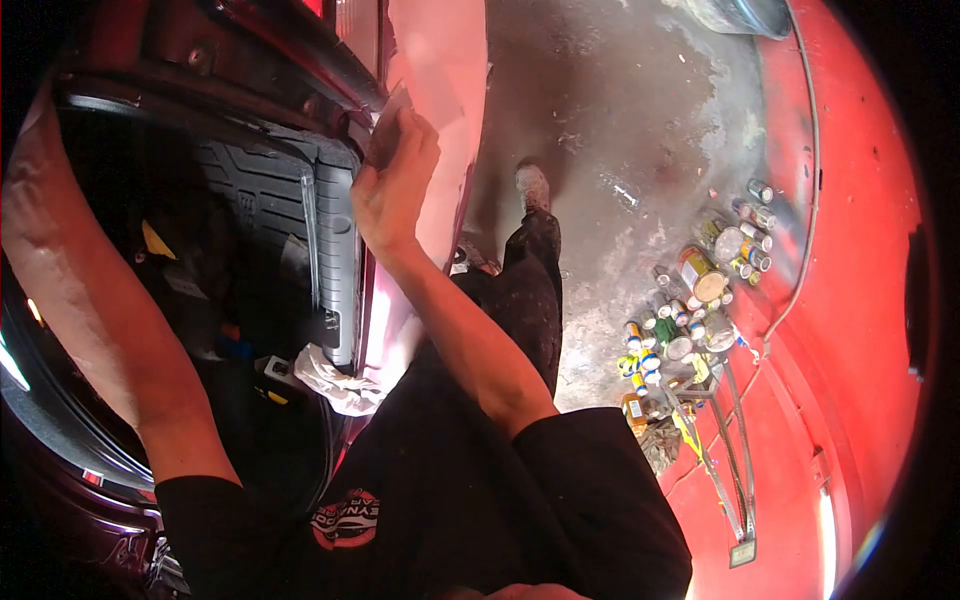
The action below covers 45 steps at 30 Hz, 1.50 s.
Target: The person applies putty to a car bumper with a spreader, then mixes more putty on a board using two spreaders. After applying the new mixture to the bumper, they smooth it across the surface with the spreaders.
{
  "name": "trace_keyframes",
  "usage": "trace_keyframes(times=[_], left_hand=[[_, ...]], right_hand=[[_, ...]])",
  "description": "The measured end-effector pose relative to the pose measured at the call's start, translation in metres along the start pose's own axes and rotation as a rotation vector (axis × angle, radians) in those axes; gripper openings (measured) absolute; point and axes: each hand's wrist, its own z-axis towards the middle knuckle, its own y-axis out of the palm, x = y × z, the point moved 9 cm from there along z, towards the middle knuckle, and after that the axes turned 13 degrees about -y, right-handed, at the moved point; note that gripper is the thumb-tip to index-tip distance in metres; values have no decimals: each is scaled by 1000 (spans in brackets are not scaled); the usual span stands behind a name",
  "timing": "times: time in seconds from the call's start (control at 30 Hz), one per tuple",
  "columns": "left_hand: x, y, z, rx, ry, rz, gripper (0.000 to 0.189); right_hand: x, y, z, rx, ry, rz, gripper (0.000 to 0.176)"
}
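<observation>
My right hand is closed, with its fingers round a thin brownish-grey piece of sandpaper. It presses at the edge of the dull pinkish car panel, beside the opening of the car's boot. My left arm reaches up along the left side, over the boot; its hand is lost past the dark rim of the picture. Between the arms lies the ribbed black plastic sill trim. A crumpled white rag rests on the sill, nearer my body.
Inside the dark boot are a yellow item and a white-and-yellow box-like thing. Many cans and bottles stand on the concrete floor to the right. Beyond them a metal stand leans by a red wall with a cable.
</observation>
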Motion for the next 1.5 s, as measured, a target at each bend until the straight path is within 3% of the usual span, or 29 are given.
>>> trace_keyframes(times=[0.2, 0.3, 0.43, 0.53, 0.63, 1.23, 1.33, 1.5], left_hand=[[3, 1, 2, -14, -4, -4, 39], [4, -1, 1, -17, -1, -11, 39], [8, -7, 6, -26, 9, -18, 38], [10, -10, 4, -30, 12, -13, 38], [4, -9, -1, -25, 4, -9, 38], [1, 0, -8, -11, 6, -9, 36], [1, 1, -8, -11, 2, -5, 35], [2, 1, -11, -9, 1, -7, 35]], right_hand=[[-1, -14, -6, -167, 66, 84, 66], [4, -27, 11, -87, -3, -54, 65], [21, -13, 32, -89, 112, -43, 62], [11, -10, 37, -29, 89, -100, 61], [8, -3, 37, -77, 60, -77, 69], [-9, -9, 16, -158, -38, 58, 67], [-4, -17, 8, -137, -22, 144, 56], [14, -43, 21, -102, 39, -7, 54]])
